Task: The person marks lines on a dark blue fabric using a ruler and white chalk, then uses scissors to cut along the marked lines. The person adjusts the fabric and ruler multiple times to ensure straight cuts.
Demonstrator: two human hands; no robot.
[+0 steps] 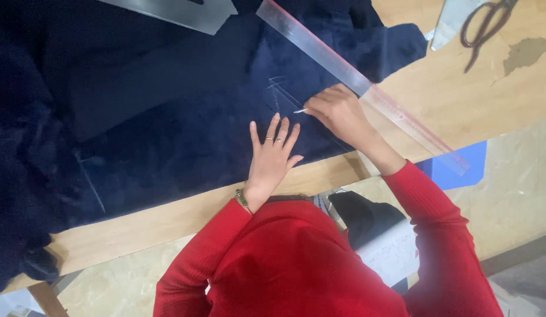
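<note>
A left hand (pixel 273 154), fingers spread, presses flat on dark blue fabric (pixel 167 111) covering a wooden table (pixel 461 100), while the right hand (pixel 337 111), just beyond it, pinches a thin piece of chalk (pixel 300 110) against the cloth beside faint drawn lines. A clear ruler (pixel 367 88) lies touching the right hand's far side; scissors (pixel 484 26) rest well apart.

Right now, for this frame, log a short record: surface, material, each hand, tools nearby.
surface: wooden table
material: dark navy fabric spread flat, faint chalk lines on it
left hand: fingers spread, pressing flat on the fabric
right hand: pinch grip on a small white marker, tip on the fabric
ruler: clear, long, lying diagonally just beyond the right hand
scissors: on the table, far right, untouched
</note>
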